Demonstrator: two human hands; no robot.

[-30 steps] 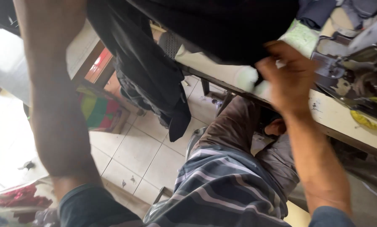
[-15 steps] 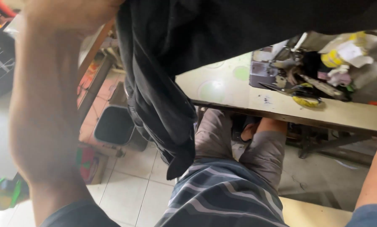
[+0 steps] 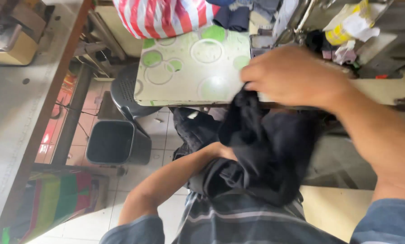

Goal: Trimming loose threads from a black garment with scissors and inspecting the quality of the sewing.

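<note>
A black garment (image 3: 261,153) is pinched by the right hand (image 3: 297,77) at the tabletop (image 3: 189,68) edge; the left hand (image 3: 220,151) is buried in its folds, grip indiscernible.

The right hand (image 3: 297,77) is high in the view, with its back turned up to the camera. Its fingers (image 3: 252,74) are curled and closed, pinching something at the tips. The right forearm goes from the wrist down to the lower right corner, where a blue sleeve covers the upper arm. The left arm comes from the lower left, also in a blue sleeve, with the elbow bent and the bare forearm pointing up and to the right. The left hand (image 3: 225,151) is mostly hidden; only the wrist and a small part are seen.
</note>
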